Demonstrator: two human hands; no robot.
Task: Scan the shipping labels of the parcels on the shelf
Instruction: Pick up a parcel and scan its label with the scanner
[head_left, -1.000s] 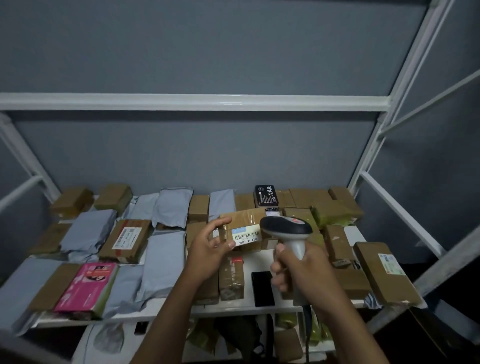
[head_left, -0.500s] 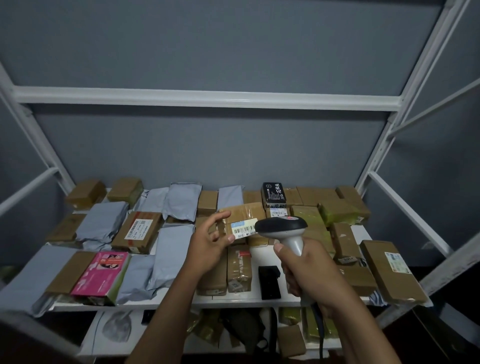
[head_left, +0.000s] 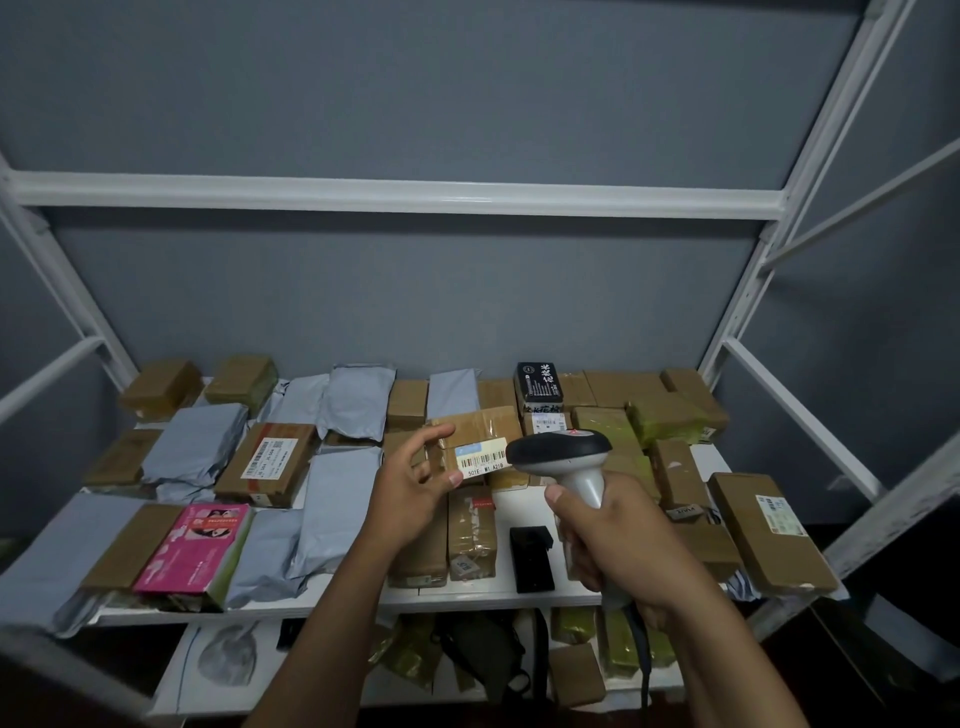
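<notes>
My left hand (head_left: 413, 488) holds a small brown cardboard parcel (head_left: 480, 428) above the shelf, thumb and fingers pinching its left end. A white shipping label with a barcode (head_left: 482, 458) faces me on its front. My right hand (head_left: 610, 540) grips the handle of a grey barcode scanner (head_left: 563, 454). The scanner's dark head sits just right of the label, almost touching the parcel, with a small red light on top.
The white shelf (head_left: 519, 590) carries many brown boxes, grey mailer bags (head_left: 195, 444), a pink box (head_left: 195, 545), a labelled box (head_left: 270, 462) and a black box (head_left: 537, 382). A small black object (head_left: 531, 557) lies near the front edge. White frame posts stand both sides; more parcels lie below.
The view has shifted slightly, so the shelf sits higher and more to the right. Both hands keep the parcel and scanner together; the scanner head has edged closer to the label.
</notes>
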